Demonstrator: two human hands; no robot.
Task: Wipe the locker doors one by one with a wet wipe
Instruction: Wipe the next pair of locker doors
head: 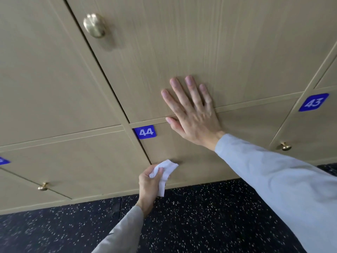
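Beige wood-grain locker doors fill the view. The bottom door with the blue label 44 (pixel 145 132) is door 44 (pixel 242 128). My left hand (pixel 148 183) grips a crumpled white wet wipe (pixel 164 175) and holds it against the lower left part of door 44, near its edge. My right hand (pixel 191 112) lies flat with fingers spread, pressing across the seam between door 44 and the upper door (pixel 200 42). Door 44's knob is hidden, possibly behind the wipe.
A brass knob (pixel 94 25) sticks out of the upper door. Door 43's label (pixel 313 102) and its knob (pixel 284 146) are at the right. Another knob (pixel 43 186) sits on the lower left door. A dark speckled floor (pixel 200 216) runs below the lockers.
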